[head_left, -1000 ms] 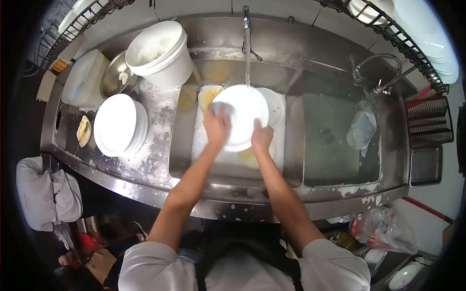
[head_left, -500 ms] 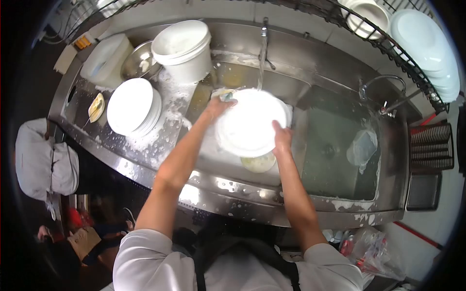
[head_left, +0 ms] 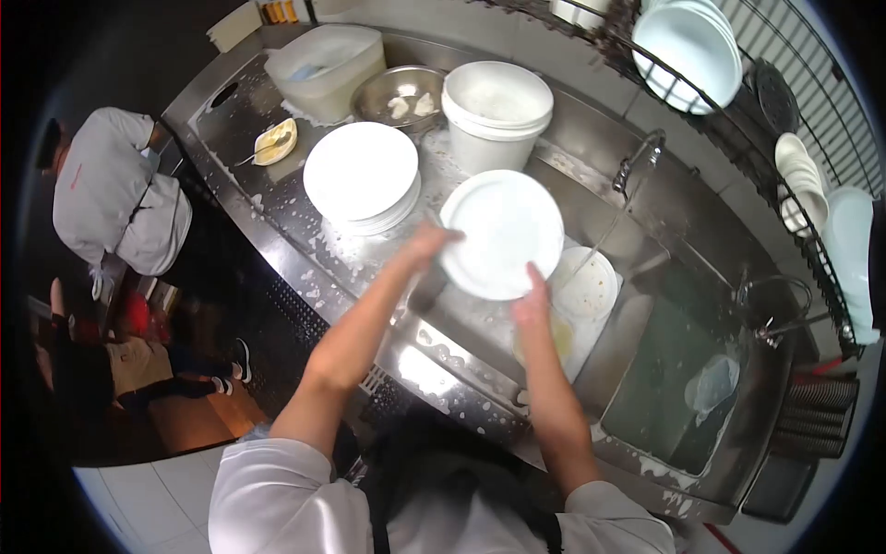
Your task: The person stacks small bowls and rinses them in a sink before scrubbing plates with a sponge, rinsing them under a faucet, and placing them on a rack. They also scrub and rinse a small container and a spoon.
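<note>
A round white plate [head_left: 503,231] is held up between my two hands over the sink, its face towards me. My left hand [head_left: 430,244] grips its left rim, and my right hand [head_left: 532,303] grips the lower right rim with the thumb on the face. Just left of my left hand a stack of white plates [head_left: 362,173] stands on the steel drainboard. Below and right of the held plate, a smaller plate with food specks [head_left: 591,288] lies in the sink under a thin stream from the tap [head_left: 640,157].
A white bucket [head_left: 498,120], a steel bowl [head_left: 392,97], a plastic tub [head_left: 325,74] and a small dish with a spoon [head_left: 275,143] stand on the counter. A water-filled basin [head_left: 660,397] is at right. A wire rack [head_left: 738,120] with crockery hangs above. Two people [head_left: 120,194] are at left.
My view has turned left. Both hands have carried the plate from beneath the tap leftwards, closer to the stack. The smaller plate in the sink now shows.
</note>
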Demonstrator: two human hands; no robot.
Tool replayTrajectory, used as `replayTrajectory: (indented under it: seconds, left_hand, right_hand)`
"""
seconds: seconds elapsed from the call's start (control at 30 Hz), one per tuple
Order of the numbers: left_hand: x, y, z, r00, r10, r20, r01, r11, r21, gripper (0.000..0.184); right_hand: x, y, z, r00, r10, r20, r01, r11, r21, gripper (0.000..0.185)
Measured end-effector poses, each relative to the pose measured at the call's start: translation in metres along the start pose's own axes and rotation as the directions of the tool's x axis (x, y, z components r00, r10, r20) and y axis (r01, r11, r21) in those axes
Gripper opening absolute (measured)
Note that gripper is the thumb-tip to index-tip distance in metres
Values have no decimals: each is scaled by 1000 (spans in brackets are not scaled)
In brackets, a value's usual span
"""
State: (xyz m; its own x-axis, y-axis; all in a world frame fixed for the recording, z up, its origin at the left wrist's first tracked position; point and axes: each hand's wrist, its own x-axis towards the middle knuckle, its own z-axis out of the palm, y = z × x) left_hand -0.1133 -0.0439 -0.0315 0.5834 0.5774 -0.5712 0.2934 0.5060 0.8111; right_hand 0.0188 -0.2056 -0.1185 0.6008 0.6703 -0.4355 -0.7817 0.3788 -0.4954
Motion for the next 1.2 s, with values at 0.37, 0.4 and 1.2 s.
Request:
replayTrajectory:
  seconds: [0.37,0.4,1.2]
  left_hand:
    - [-52,2,-22,963,32,-267,-210,712,-671,49]
    - [-47,-8,-10,943,24,-333,-284,580,-763,49]
    - [255,235,-24,939,-126,320,-336,-142,931,38]
  right_hand:
    - [7,22,120,972,-172,161,213,934,-287,41]
    - [11,33,133,978,-191,87,209,928,-307,39]
    - [106,-62,-246,382,-356,-853,-154,885,-439,36]
